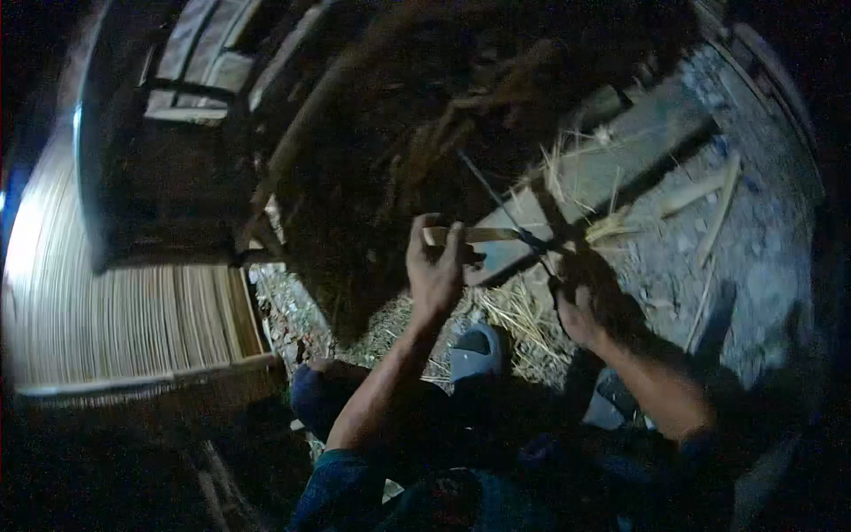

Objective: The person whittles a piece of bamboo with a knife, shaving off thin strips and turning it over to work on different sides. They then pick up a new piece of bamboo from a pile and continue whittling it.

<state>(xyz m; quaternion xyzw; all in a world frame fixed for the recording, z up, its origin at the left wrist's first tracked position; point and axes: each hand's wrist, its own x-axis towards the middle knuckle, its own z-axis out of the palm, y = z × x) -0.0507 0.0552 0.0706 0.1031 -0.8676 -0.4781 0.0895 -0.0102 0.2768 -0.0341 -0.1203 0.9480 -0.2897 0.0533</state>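
Note:
My left hand [435,266] pinches one end of a short, pale wooden strip [486,235], with the thumb and forefinger around it. The strip's other end meets a long, thin, dark tool [492,192] that slants from upper left to lower right and looks like a blade. Around the lower end of this tool my right hand [578,310] is closed, partly in shadow. Behind both hands lies a flat board [612,164] with pale shavings [572,182] on it.
Straw-like scraps [523,319] litter the ground near my sandal [479,350]. Longer wood pieces [720,213] lie on gravel at the right. A slatted surface [133,328] stands at the left, below a dark frame. Much of the upper middle is too dark to make out.

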